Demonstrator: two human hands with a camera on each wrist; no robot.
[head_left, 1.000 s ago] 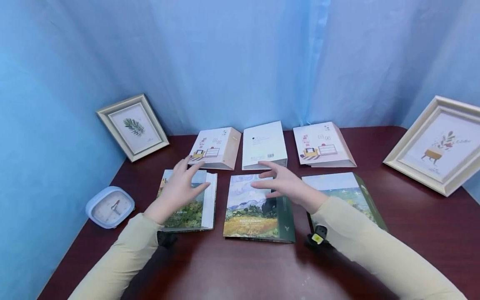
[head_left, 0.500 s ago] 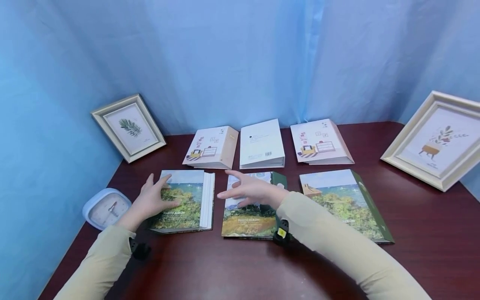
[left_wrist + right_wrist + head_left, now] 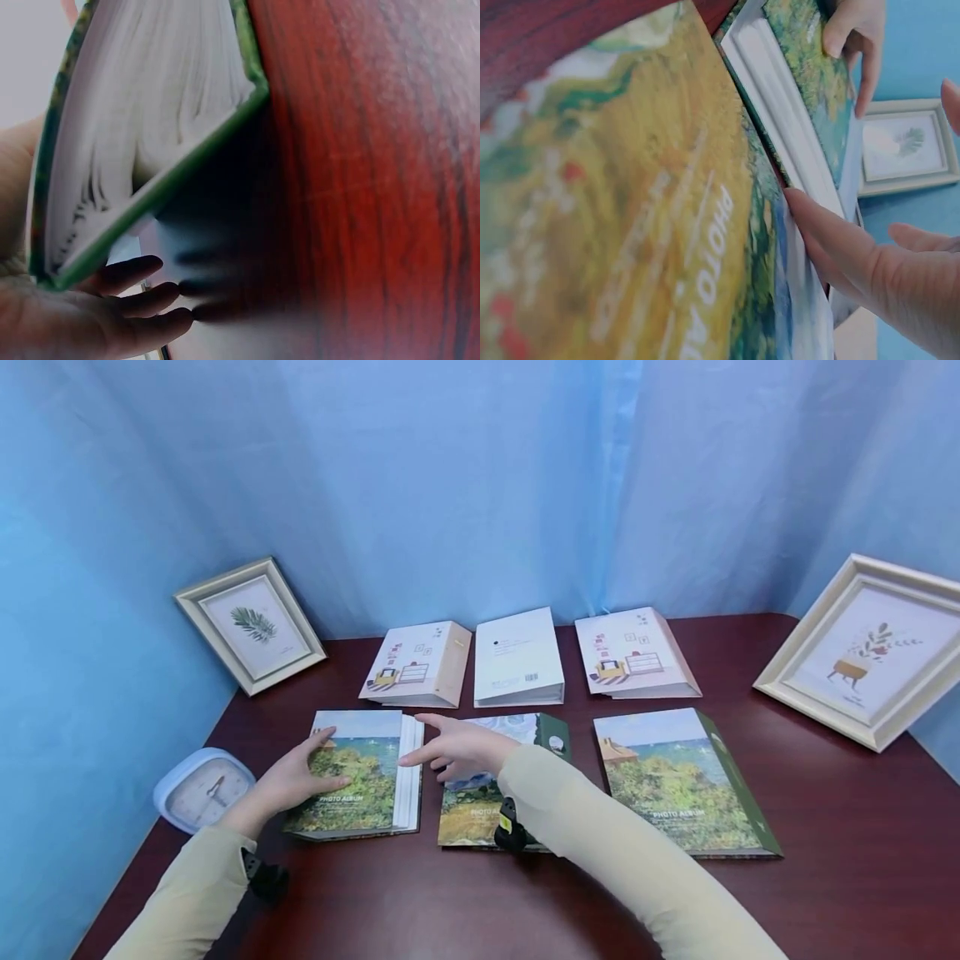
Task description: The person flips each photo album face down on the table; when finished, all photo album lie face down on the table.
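Observation:
My left hand [image 3: 288,781] lies at the spine side of the left photo album [image 3: 367,768], which has a seaside painting on its cover. Its thumb extends over the cover. In the left wrist view its fingers [image 3: 142,300] stretch out beside the sloping green spine [image 3: 180,161], above the table. My right hand [image 3: 465,747] hangs over the middle photo album [image 3: 468,822], partly hiding it. Its extended fingers point left, with the tips right at the white page edge of the left album. A third photo album [image 3: 675,777] lies on the right.
Behind stand two albums with a room drawing, left [image 3: 412,664] and right [image 3: 633,652], and a white one [image 3: 517,656] between them. A blue clock [image 3: 206,789] sits at the left edge. Framed pictures stand at back left [image 3: 251,627] and right [image 3: 862,652]. Blue curtains [image 3: 450,485] enclose the table [image 3: 420,902].
Both hands have moved left and down. The left hand has come from above the left album to its spine side; the right has crossed from the middle album toward the left album's page edge.

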